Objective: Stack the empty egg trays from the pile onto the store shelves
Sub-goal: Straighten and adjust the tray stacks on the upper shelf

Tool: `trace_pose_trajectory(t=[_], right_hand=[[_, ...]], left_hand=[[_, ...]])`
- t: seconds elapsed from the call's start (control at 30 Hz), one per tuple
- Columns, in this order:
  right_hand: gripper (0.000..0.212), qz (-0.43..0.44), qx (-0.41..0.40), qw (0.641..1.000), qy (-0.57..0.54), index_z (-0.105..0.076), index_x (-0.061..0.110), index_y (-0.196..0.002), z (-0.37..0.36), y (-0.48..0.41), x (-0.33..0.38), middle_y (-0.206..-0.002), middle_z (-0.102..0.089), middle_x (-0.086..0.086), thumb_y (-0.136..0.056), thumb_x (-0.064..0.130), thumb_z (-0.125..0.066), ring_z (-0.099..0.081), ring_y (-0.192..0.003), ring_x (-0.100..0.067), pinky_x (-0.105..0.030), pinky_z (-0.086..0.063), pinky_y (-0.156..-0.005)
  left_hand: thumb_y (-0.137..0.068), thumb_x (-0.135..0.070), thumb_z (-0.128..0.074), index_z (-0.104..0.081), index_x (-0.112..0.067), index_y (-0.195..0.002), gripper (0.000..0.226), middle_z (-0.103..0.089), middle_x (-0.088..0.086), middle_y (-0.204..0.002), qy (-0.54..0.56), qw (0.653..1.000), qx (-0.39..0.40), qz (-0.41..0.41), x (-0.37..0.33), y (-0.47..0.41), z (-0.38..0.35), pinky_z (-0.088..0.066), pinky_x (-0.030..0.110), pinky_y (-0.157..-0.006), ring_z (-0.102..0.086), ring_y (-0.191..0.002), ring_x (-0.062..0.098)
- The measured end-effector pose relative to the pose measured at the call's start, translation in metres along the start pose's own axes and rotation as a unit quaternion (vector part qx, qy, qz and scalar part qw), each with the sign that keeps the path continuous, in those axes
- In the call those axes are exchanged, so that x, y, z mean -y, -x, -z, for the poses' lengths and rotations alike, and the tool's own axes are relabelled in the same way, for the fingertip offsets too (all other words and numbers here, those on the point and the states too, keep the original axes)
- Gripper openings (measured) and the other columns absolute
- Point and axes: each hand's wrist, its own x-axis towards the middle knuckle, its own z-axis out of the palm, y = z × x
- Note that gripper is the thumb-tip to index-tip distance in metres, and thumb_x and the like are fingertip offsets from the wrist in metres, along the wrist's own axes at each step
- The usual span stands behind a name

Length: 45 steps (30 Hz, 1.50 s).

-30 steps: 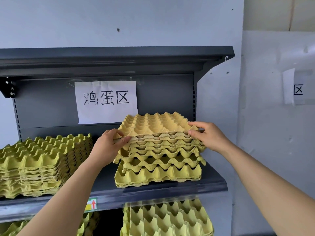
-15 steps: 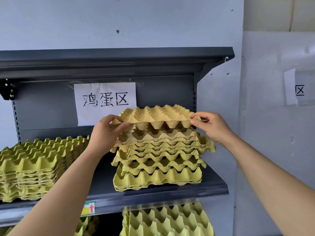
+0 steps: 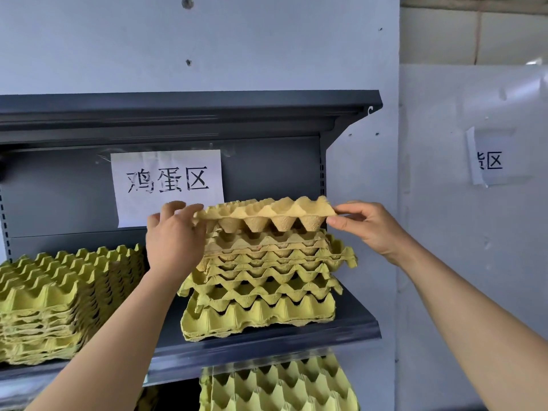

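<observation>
A tan egg tray point(image 3: 267, 213) hangs level just above a stack of yellow-green trays point(image 3: 261, 286) on the dark grey shelf point(image 3: 267, 342). My left hand point(image 3: 175, 235) pinches the tray's left edge, fingers curled over the rim. My right hand point(image 3: 364, 223) pinches its right edge between thumb and fingers. A gap shows between the held tray and the stack's top trays.
A second stack of yellow-green trays point(image 3: 59, 295) fills the shelf's left part. More trays point(image 3: 278, 387) sit on the shelf below. A paper sign point(image 3: 167, 185) hangs on the back panel under the upper shelf point(image 3: 189, 111). A white wall point(image 3: 474, 232) stands to the right.
Both hands have lifted the top tray off the stack; it has risen and now hangs level above the trays below. The view has shifted slightly.
</observation>
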Motion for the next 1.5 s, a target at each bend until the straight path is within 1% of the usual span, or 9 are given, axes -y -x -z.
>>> trace_pose_trajectory(t=[0.27, 0.4, 0.53, 0.67, 0.77, 1.07, 1.27, 1.37, 1.5], right_hand=[[0.039, 0.020, 0.077, 0.995, -0.057, -0.074, 0.020, -0.105, -0.018, 0.003, 0.028, -0.113, -0.068, 0.002, -0.076, 0.043, -0.065, -0.062, -0.106, -0.018, -0.034, -0.051, -0.092], [0.022, 0.049, 0.109, 0.991, -0.056, -0.072, 0.020, -0.110, -0.022, 0.003, 0.036, -0.110, -0.071, 0.002, -0.093, 0.016, -0.058, -0.067, -0.097, -0.019, -0.032, -0.054, -0.086], [0.027, 0.036, 0.056, 0.998, -0.003, -0.067, 0.026, -0.113, -0.016, -0.001, 0.027, -0.110, -0.069, 0.009, -0.092, 0.011, -0.059, -0.065, -0.102, -0.011, -0.034, -0.051, -0.094], [0.045, 0.011, 0.041, 0.986, 0.163, -0.056, 0.028, -0.129, -0.008, -0.012, 0.008, -0.132, -0.053, 0.008, -0.086, 0.019, -0.069, -0.048, -0.124, -0.013, -0.037, -0.038, -0.106], [0.053, 0.010, 0.076, 0.982, 0.174, -0.054, 0.026, -0.133, -0.018, -0.021, 0.006, -0.138, -0.049, 0.006, -0.083, 0.023, -0.073, -0.044, -0.128, -0.013, -0.037, -0.036, -0.109], [0.046, 0.028, 0.061, 0.982, 0.179, -0.071, 0.025, -0.110, -0.044, -0.037, 0.022, -0.113, -0.057, 0.012, -0.067, 0.026, -0.085, -0.052, -0.104, -0.006, -0.026, -0.040, -0.094], [0.034, 0.087, -0.007, 0.980, 0.180, -0.074, 0.025, -0.102, -0.045, -0.041, 0.042, -0.105, -0.057, 0.015, -0.069, 0.030, -0.083, -0.054, -0.099, -0.009, -0.029, -0.044, -0.088], [0.027, 0.099, -0.035, 0.967, 0.233, -0.075, 0.030, -0.099, -0.044, -0.039, 0.044, -0.106, -0.056, 0.016, -0.073, 0.030, -0.081, -0.056, -0.097, -0.013, -0.037, -0.044, -0.090], [0.019, 0.111, -0.050, 0.959, 0.257, -0.075, 0.036, -0.094, -0.059, -0.032, 0.038, -0.104, -0.058, 0.018, -0.075, 0.038, -0.077, -0.057, -0.092, -0.009, -0.039, -0.045, -0.085]], left_hand=[[-0.072, -0.059, -0.065, -0.062, -0.031, -0.126, 0.061, -0.051, -0.004, -0.139, 0.173, 0.972, 0.148, -0.054, -0.034, 0.019, 0.018, -0.028, 0.051, -0.114, -0.044, -0.131, 0.020], [-0.069, -0.054, -0.069, -0.072, -0.018, -0.110, 0.055, -0.057, -0.007, -0.130, 0.231, 0.955, 0.184, -0.038, -0.045, 0.016, 0.022, -0.045, 0.048, -0.102, -0.054, -0.120, 0.022], [-0.069, -0.033, -0.077, -0.073, -0.013, -0.082, 0.024, -0.061, -0.006, -0.110, 0.271, 0.948, 0.160, -0.052, -0.039, 0.015, 0.031, -0.049, 0.010, -0.063, -0.062, -0.073, -0.008], [-0.073, -0.033, -0.080, -0.068, -0.021, -0.086, 0.022, -0.064, -0.009, -0.111, 0.286, 0.943, 0.166, -0.030, -0.022, 0.011, 0.046, -0.052, 0.040, -0.087, -0.064, -0.088, 0.008], [-0.068, -0.044, -0.081, -0.063, -0.017, -0.086, 0.037, -0.064, -0.007, -0.116, 0.282, 0.935, 0.213, -0.031, -0.013, 0.013, 0.055, -0.049, 0.047, -0.095, -0.061, -0.103, 0.018], [-0.033, -0.093, -0.063, -0.060, -0.020, -0.099, 0.099, -0.056, -0.003, -0.108, 0.246, 0.945, 0.211, -0.044, -0.002, 0.026, 0.063, -0.043, 0.008, -0.070, -0.056, -0.086, -0.007], [-0.059, -0.066, -0.074, -0.067, -0.025, -0.094, 0.054, -0.062, -0.012, -0.118, 0.298, 0.934, 0.191, -0.051, 0.001, 0.015, 0.074, -0.045, 0.014, -0.089, -0.059, -0.107, 0.004], [-0.072, -0.056, -0.074, -0.065, -0.032, -0.113, 0.048, -0.061, -0.017, -0.127, 0.306, 0.934, 0.177, -0.048, 0.018, 0.010, 0.066, -0.040, 0.025, -0.106, -0.055, -0.117, -0.003], [-0.091, -0.037, -0.064, -0.057, -0.030, -0.131, 0.042, -0.063, -0.004, -0.128, 0.196, 0.969, 0.146, -0.028, 0.043, 0.011, 0.038, -0.046, 0.034, -0.101, -0.060, -0.117, 0.016]])
